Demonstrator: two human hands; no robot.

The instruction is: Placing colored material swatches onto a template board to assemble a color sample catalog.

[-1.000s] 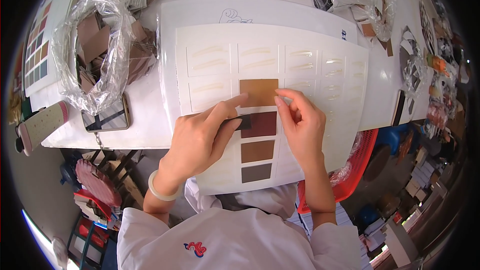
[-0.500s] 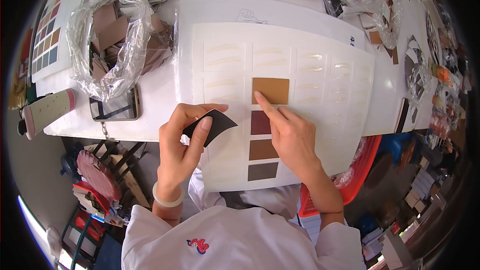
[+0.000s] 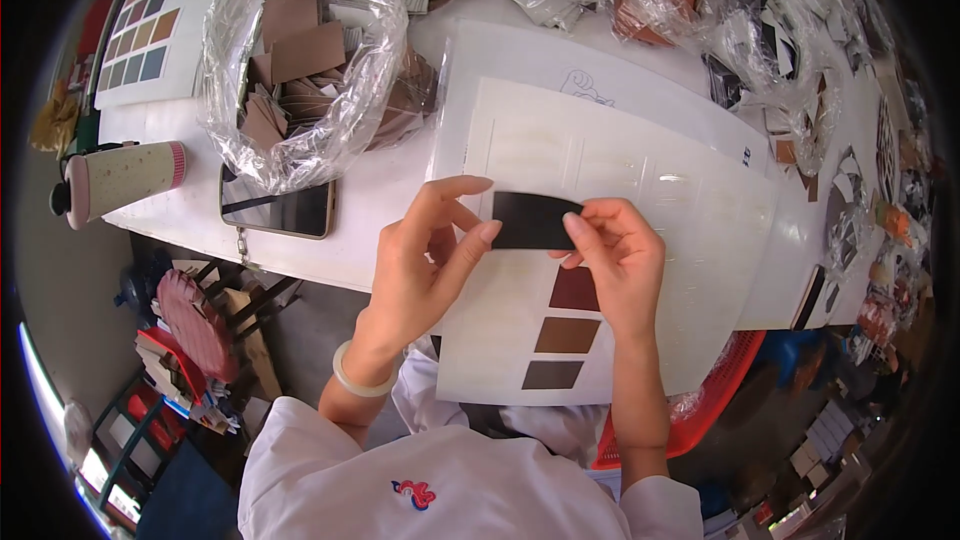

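The desk (image 3: 352, 230) carried the white card (image 3: 690, 340), whose near end projected past the desk edge. Downward pressure on that unsupported end was liable to bend or tip the card. The clear plastic bag (image 3: 225, 110) of brown pieces lay to the left of the card, well apart from the hands.

The right hand (image 3: 625, 270) was above the card; its fingers pinched the right end of the black swatch (image 3: 535, 222). The left hand (image 3: 415, 260) was at the swatch's left end, thumb and index finger spread apart; thumb contact could not be confirmed. With the firm grip at one end only, the swatch could have swung, drooped or slipped.

The black swatch was over the card's middle, beyond the dark red swatch (image 3: 573, 290), and bowed along its far edge. That curve could have left a corner lifted if set down. The swatch also hid the card surface beneath it, so misalignment could have gone unnoticed. Glossy streaks (image 3: 670, 178) marked the right part of the card; if wet, they could have smeared on contact.
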